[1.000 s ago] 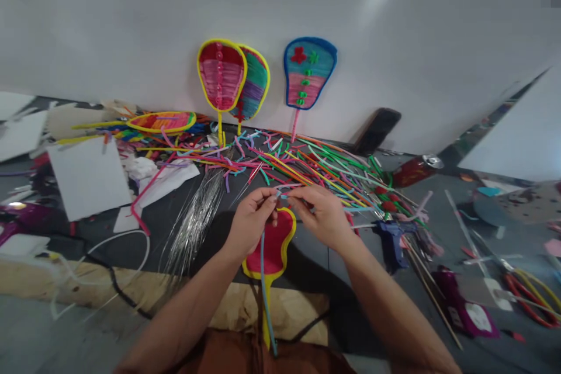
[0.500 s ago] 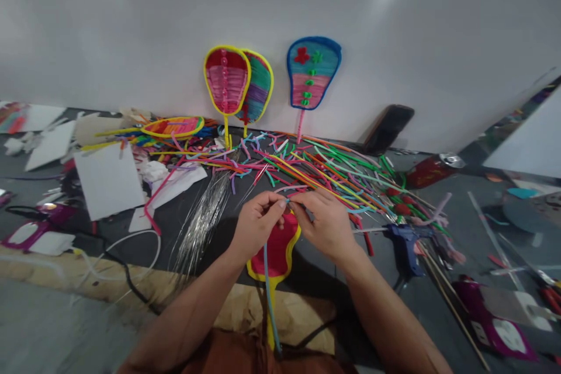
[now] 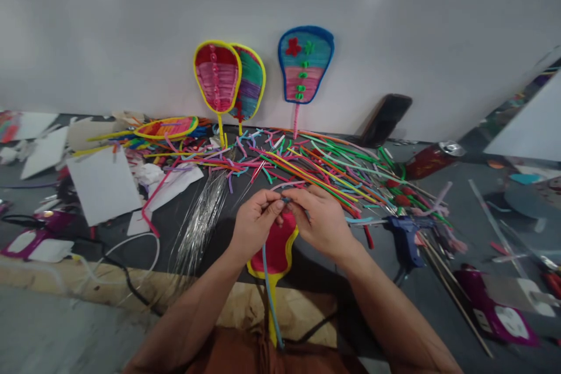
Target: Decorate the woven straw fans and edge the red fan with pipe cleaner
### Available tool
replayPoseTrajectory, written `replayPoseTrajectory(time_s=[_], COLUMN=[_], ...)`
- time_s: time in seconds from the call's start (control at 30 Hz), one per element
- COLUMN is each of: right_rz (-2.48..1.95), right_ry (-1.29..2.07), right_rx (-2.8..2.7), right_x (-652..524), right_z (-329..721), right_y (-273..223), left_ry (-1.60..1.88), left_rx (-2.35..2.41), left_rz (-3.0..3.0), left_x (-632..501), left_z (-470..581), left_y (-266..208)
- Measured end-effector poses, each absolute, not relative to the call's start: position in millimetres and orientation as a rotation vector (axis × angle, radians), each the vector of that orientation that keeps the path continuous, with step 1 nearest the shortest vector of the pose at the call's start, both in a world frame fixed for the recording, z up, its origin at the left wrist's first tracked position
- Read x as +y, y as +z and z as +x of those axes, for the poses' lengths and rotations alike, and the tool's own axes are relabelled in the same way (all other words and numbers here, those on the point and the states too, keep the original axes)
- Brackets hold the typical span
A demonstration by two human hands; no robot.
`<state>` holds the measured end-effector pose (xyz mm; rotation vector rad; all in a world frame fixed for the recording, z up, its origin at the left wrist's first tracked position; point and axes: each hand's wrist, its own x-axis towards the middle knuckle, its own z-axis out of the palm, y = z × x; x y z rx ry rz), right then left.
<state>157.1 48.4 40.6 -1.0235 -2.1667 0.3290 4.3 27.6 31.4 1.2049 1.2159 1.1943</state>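
My left hand and my right hand meet fingertip to fingertip, both closed in a pinch on the top end of a light blue pipe cleaner. Its long tail hangs from my left hand down toward my lap. The pinched end is small and partly hidden by my fingers. Below and behind my hands lies a red fan with a yellow edge and a yellow handle. My hands cover its upper part.
Finished-looking fans, including a blue-edged fan, lean on the white wall. Loose pipe cleaners spread behind my hands. A blue glue gun, red can and black phone are to the right; silver wires lie left.
The fingertips have shifted slightly around the pipe cleaner's end, which now looks darker and more bunched. My view has tilted a little; both hands remain together.
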Motion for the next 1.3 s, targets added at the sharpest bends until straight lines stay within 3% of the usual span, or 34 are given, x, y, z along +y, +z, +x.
replayPoseTrajectory(time_s=[0.73, 1.07, 1.3], right_rz=[-1.054, -0.765, -0.630], right_ry=[0.819, 0.612, 0.175], right_rx=[-1.884, -2.065, -2.316], right_x=[49, 53, 59], right_z=[160, 164, 175], right_y=[42, 44, 43], left_ry=[1.157, 1.080, 0.974], left_rx=[1.227, 1.141, 1.028], left_rz=[1.277, 1.160, 0.936], left_x=[25, 25, 28], left_z=[3, -1, 1], left_y=[33, 37, 44])
